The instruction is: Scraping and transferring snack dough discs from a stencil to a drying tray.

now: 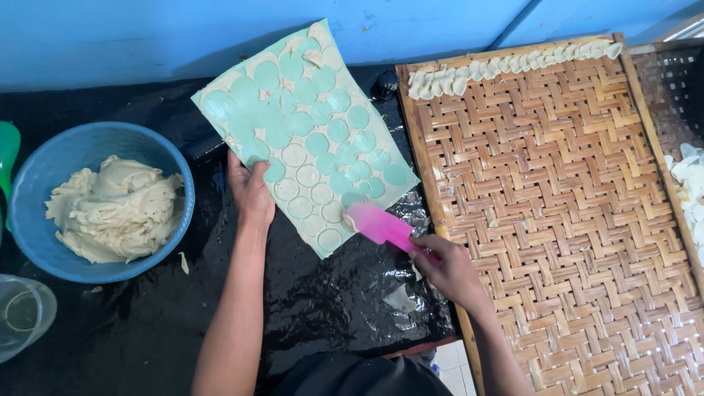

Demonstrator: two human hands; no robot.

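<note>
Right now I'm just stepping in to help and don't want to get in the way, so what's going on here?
A person steadies a green mat covered in thin dough with cut circles, left hand on its edge. The right hand holds a pink scraper at a round near the mat's lower corner. A row of lifted rounds lines the far edge of the woven bamboo tray. A blue bowl holds leftover dough.

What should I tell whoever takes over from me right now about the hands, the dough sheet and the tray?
Left hand: flat on the left edge of the green mat, holding nothing.
Right hand: grips the pink scraper, blade at the mat's lower corner.
The mat lies on the black tabletop, covered with a dough sheet cut into rounds.
Done: many holes are already bare; a row of dough rounds lines the far edge of the woven bamboo tray.
Left: several rounds near the scraper remain on the mat. The blue bowl holds dough.
</note>
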